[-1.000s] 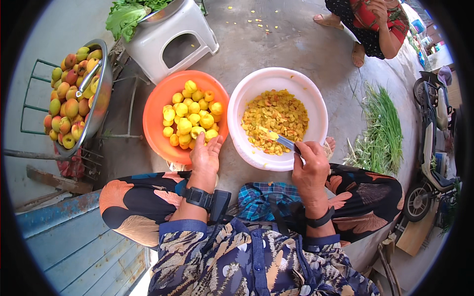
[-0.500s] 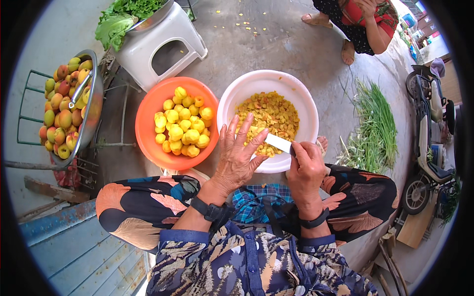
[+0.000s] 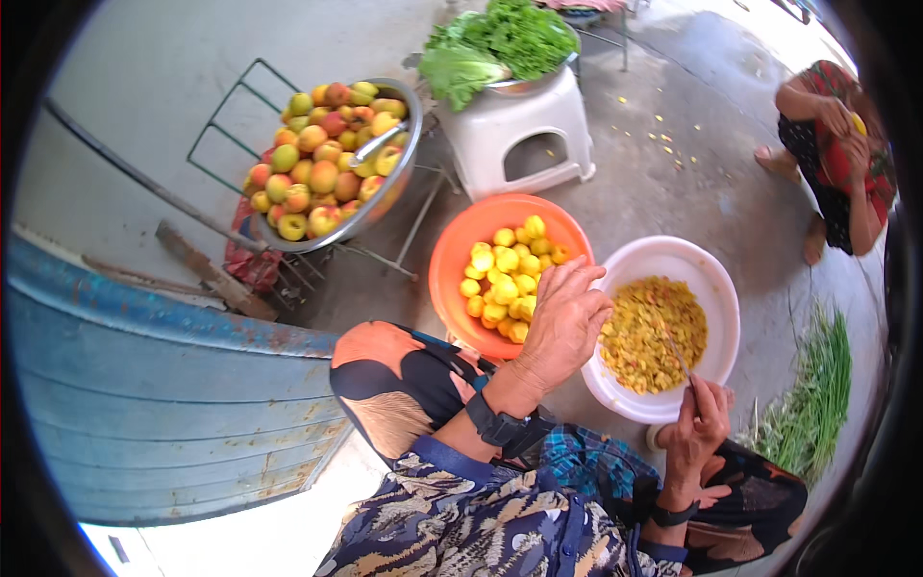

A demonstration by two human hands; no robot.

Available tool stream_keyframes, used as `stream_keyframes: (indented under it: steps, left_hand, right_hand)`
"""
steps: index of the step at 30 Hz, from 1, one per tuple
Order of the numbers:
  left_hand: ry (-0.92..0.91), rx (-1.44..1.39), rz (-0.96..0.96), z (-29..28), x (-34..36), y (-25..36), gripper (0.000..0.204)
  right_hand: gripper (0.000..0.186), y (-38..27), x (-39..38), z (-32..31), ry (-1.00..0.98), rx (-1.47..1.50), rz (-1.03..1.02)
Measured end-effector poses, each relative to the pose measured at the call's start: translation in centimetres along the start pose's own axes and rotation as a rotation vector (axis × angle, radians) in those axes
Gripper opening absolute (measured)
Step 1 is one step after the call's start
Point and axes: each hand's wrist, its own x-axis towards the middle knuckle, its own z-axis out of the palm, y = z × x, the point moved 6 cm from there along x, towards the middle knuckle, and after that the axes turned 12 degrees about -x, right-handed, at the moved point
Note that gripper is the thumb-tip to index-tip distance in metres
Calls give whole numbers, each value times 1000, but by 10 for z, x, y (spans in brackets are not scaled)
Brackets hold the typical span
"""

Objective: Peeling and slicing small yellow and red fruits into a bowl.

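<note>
My right hand grips a knife, its blade seen nearly edge-on over the white basin. Small chopped yellow fruit pieces fill the bottom of that basin. My left hand is raised where the white basin meets the orange basin. Its fingers are stretched out and nothing shows in them. Whole peeled yellow fruits lie heaped in the orange basin, partly hidden behind this hand.
Unpeeled peach-like fruits and a silvery tool fill a metal bowl on a rack. Leafy greens top a white stool. Green onions lie at right. Another person holds something yellow. A blue metal panel stands left.
The view has swung left, so everything sits farther right. My left hand has left the chopped fruit for the white basin's left rim. The knife has turned edge-on, still in my right hand.
</note>
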Motion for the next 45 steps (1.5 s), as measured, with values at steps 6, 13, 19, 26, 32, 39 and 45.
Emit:
stream_keyframes:
  steps: [6, 13, 19, 26, 32, 39, 45]
  left_hand:
    - [198, 401, -62, -159, 15, 34, 16]
    - [312, 577, -411, -297, -25, 3, 27]
    - [397, 671, -561, -353, -49, -40, 35]
    - [398, 560, -708, -358, -27, -94, 46]
    - [312, 615, -832, -350, -8, -119, 54]
    - [511, 34, -552, -356, -28, -115, 51]
    - [443, -967, -360, -301, -28, -10, 57]
  right_hand:
    - [21, 0, 0, 23, -109, 105, 6]
    - [22, -1, 1, 37, -114, 150, 13]
    - [21, -2, 3, 42, -120, 100, -40]
    - [19, -3, 4, 45, -157, 40, -12]
    - [18, -2, 4, 44, -163, 2, -1]
    - [18, -9, 6, 43, -132, -3, -63]
    - [18, -2, 3, 45, -207, 161, 133]
